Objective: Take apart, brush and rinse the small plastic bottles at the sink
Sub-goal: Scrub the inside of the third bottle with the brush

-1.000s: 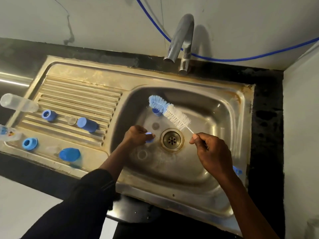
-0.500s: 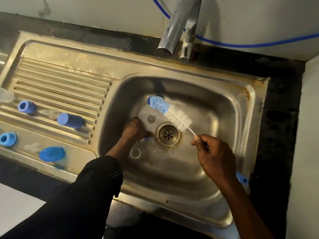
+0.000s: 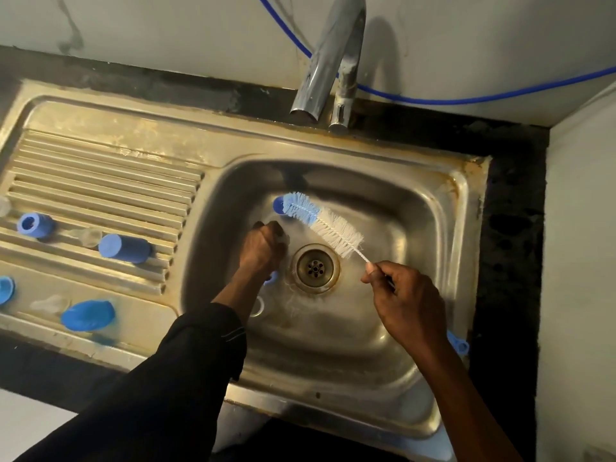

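- Head view: the right hand (image 3: 405, 296) pinches the thin wire end of the brush (image 3: 321, 221) between thumb and fingers.
- The brush points up and to the left, over the drain (image 3: 314, 268). Its blue tip is the end far from that grip.
- The left hand (image 3: 261, 248) is low in the sink (image 3: 333, 146), just left of the drain. Its grip is curled round a small clear part (image 3: 283, 240). It is too blurred to tell which bit of a bottle this is.
- The clear part sits just below the middle of the brush. The brush tip is already past it, so I think the brush has to pull back before it can go inside.
- A blue cap (image 3: 276, 205) lies on the sink floor by the brush tip. A blue ring (image 3: 271, 278) and a clear ring (image 3: 258, 308) lie close to the left wrist.
- The tap (image 3: 328, 61) hangs above the sink. No water shows.
- More bits lie on the ribbed side, well apart from both hands: a blue tube (image 3: 123, 249), a blue collar (image 3: 33, 225) and a blue lid (image 3: 88, 315).
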